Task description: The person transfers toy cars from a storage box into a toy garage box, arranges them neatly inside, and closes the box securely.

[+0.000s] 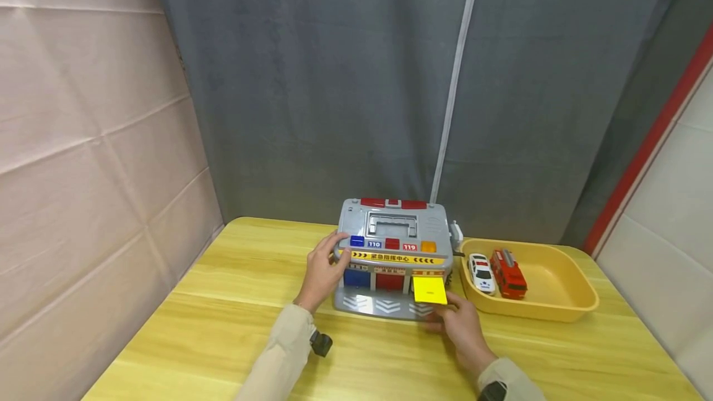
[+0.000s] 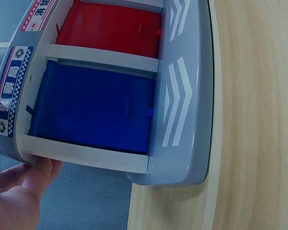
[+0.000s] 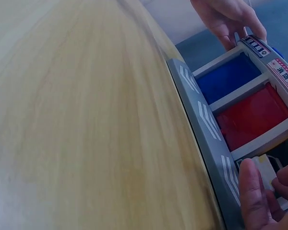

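A grey toy garage (image 1: 390, 277) stands on the wooden table, its blue door (image 2: 93, 105) and red door (image 2: 115, 28) closed. The yellow door (image 1: 430, 290) at its right bay is swung up. My left hand (image 1: 323, 268) grips the garage's upper left corner, thumb at the front edge and fingers along the side. At the right bay, beneath the raised door, my right hand (image 1: 462, 327) pinches a small white toy vehicle (image 3: 265, 171) between thumb and fingers. The fingers hide much of that vehicle, which sits partly in the bay's opening.
To the right of the garage is a yellow tray (image 1: 557, 312) holding a white toy police car (image 1: 481, 273) and a red toy fire truck (image 1: 509, 275). A grey curtain (image 1: 334, 91) hangs behind the table, and a pale wall covering (image 1: 83, 172) rises at left.
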Available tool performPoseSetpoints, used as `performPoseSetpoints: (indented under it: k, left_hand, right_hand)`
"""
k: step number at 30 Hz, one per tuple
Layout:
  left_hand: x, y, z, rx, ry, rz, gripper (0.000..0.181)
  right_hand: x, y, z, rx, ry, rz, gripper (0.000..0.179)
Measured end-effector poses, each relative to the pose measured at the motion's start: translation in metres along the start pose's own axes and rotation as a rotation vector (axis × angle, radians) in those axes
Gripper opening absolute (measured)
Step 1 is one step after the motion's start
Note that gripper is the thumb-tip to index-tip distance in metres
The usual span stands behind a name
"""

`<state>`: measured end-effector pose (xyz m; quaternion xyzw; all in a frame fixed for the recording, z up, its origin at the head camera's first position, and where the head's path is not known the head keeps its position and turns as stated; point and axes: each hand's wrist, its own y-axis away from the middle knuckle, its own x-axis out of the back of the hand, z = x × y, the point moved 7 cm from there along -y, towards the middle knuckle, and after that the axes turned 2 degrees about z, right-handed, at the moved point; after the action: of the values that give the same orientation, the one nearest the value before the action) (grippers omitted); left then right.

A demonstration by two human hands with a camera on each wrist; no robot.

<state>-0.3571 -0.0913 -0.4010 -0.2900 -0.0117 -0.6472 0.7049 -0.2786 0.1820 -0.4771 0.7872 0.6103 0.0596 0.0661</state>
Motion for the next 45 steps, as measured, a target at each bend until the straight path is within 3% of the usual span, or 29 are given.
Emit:
performPoseSetpoints:
  k: [8, 16, 25, 31, 36, 39, 45]
  left_hand:
    - [0.000, 0.000, 0.000, -0.001, -0.009, 0.003, 0.033]
    - [0.000, -0.001, -0.001, -0.004, -0.015, 0.007, 0.033]
    - [-0.001, -0.001, -0.002, 0.001, -0.009, 0.007, 0.033]
    - [-0.001, 0.000, -0.001, 0.006, -0.007, 0.009, 0.033]
    - [-0.001, 0.000, -0.002, 0.007, -0.009, 0.011, 0.033]
    - [-0.001, 0.000, -0.002, 0.005, -0.013, 0.012, 0.033]
    - [-0.001, -0.001, -0.002, -0.002, -0.010, 0.014, 0.033]
  right_hand:
    - [0.008, 0.001, -0.008, 0.018, 0.007, 0.009, 0.045]
    - [0.021, 0.001, -0.035, 0.174, 0.235, 0.108, 0.032]
    - [0.029, 0.007, -0.058, 0.271, 0.324, 0.210, 0.027]
    - [0.027, 0.005, -0.080, 0.470, 0.389, 0.224, 0.038]
    - [0.018, 0.008, -0.095, 0.682, 0.572, 0.167, 0.055]
    - [0.012, 0.011, -0.099, 0.788, 0.626, 0.118, 0.065]
    - [0.005, 0.011, -0.104, 0.884, 0.666, 0.038, 0.076]
